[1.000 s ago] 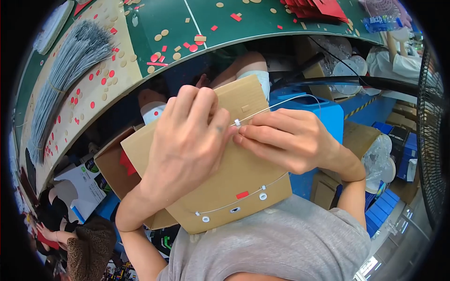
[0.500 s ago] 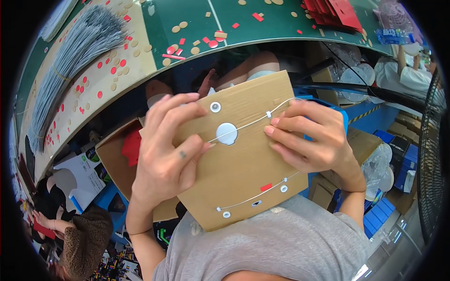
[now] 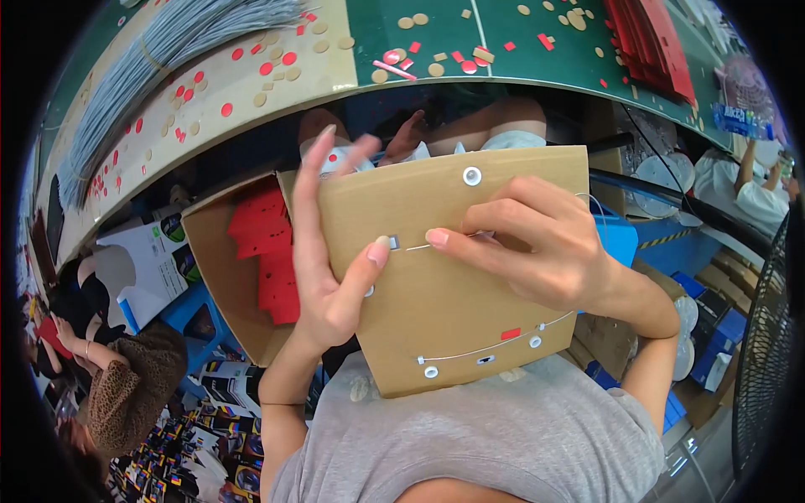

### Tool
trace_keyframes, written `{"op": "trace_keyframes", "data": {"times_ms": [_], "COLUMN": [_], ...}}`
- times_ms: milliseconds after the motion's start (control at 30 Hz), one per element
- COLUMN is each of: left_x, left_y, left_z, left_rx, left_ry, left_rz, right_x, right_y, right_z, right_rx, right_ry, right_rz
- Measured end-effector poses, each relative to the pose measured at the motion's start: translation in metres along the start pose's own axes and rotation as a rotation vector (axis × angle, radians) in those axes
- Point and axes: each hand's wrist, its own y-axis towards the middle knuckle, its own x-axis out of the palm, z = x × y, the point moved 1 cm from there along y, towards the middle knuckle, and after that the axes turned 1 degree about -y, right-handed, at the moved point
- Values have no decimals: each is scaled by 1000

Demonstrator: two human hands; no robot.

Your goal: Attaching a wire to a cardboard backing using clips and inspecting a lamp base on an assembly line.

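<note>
A brown cardboard panel [image 3: 470,302] leans against my grey shirt. My right hand [image 3: 549,247] lies over its upper middle, thumb and forefinger closed on a thin white cord [image 3: 418,247]. The cord's end points left to a small pale clip [image 3: 394,242] set in the board. My left hand [image 3: 329,281] is at the panel's left edge, thumb tip beside that clip, fingers raised and spread. A white ring [image 3: 472,176] sits near the top edge. Along the bottom runs a second white cord [image 3: 482,353], with two more rings and a red patch [image 3: 511,334] nearby.
Beyond the panel, a green table [image 3: 436,38] carries scattered red and tan cutouts, a bundle of grey wires [image 3: 142,75] and red sheets [image 3: 650,50]. An open carton [image 3: 225,289] with red pieces stands at left. A black fan guard [image 3: 759,352] is at right. Other people sit nearby.
My right hand has moved left across the panel with the cord, now covering the white disc. My left hand has let go of the cord and spread its fingers. The panel has turned slightly.
</note>
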Motion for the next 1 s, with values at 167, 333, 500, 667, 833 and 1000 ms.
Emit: {"op": "trace_keyframes", "data": {"times_ms": [167, 333, 500, 667, 833, 1000], "left_x": [3, 3, 6, 12, 11, 14], "left_y": [-4, -4, -3, -4, -5, -2], "left_z": [0, -3, -6, -1, -2, 3], "left_rx": [-86, -60, -30, -84, -127, -166], "left_ry": [-196, -231, -222, -198, -234, -248], "left_rz": [37, 71, 65, 137, 154, 140], "right_x": [-4, -5, -1, -8, -10, -11], "right_y": [12, 19, 19, 19, 13, 16], "right_z": [-7, -10, -12, -10, -7, -4], "right_rx": [-73, -133, -164, -165, -135, -164], "right_ry": [-83, -170, -165, -167, -118, -88], "right_rz": [-146, -265, -266, -275, -224, -281]}}
